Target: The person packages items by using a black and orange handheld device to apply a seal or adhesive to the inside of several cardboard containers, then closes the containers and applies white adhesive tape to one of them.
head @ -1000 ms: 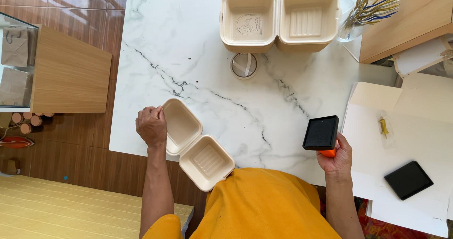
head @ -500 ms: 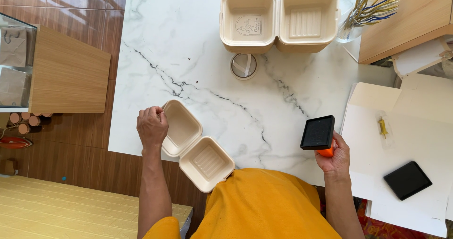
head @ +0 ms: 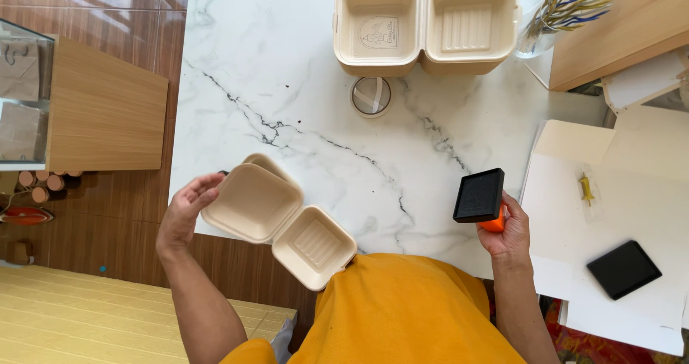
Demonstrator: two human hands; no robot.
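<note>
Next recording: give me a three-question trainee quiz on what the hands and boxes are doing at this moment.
1. True or false: the left hand touches the open beige clamshell box at the near edge of the marble table.
2. What does the right hand hold? A) a square black stamp with an orange handle; B) a glass jar; C) a pen.
3. Fill in: the second open clamshell box at the far edge has a printed mark in its ____ half as seen in the picture.

Key: 1 true; 2 A; 3 left.
</note>
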